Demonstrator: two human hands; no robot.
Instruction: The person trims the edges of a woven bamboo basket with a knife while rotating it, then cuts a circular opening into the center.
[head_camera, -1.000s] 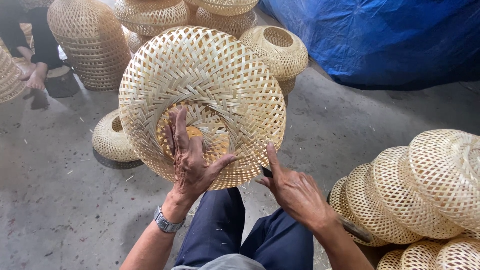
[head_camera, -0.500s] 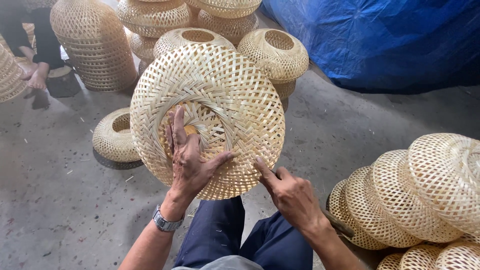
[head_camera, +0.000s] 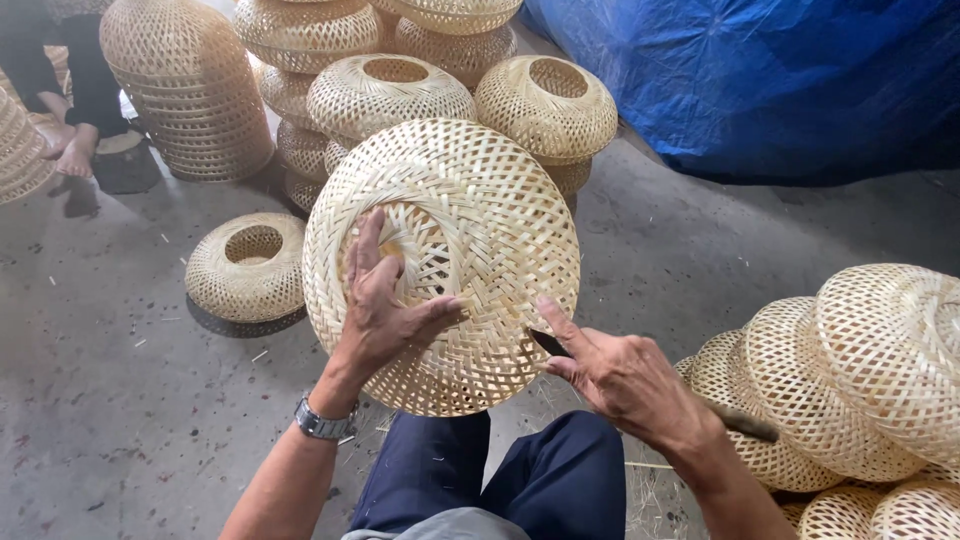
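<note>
— Basket (head_camera: 450, 250) first: where is it, and why is it tipped up like that?

— It rests above the person's knees (head_camera: 500, 480), domed side toward the camera. I judge that this brings its lower edge within reach of the knife (head_camera: 552, 345).

— What are the hands doing?

— The left hand (head_camera: 385, 305) lies spread flat on the weave beside the round middle opening, fingers apart, pressing rather than gripping; it seems to steady the basket. The right hand (head_camera: 625, 375), just right of the basket's lower rim, is closed round the knife, blade tip touching the rim, handle end poking out behind the wrist.

— How many baskets in all?

— One in hand. One lies alone on the floor (head_camera: 110, 420) left of it, opening up (head_camera: 248, 268). Behind it, two with round openings sit on stacks (head_camera: 392, 95) (head_camera: 548, 105), and one tall nested stack (head_camera: 185, 85) stands far left. Right of it a leaning row (head_camera: 850, 380) shows at least four; the rest overlap too much to count.

— Knives?

— One. And one wristwatch (head_camera: 325, 425).
</note>
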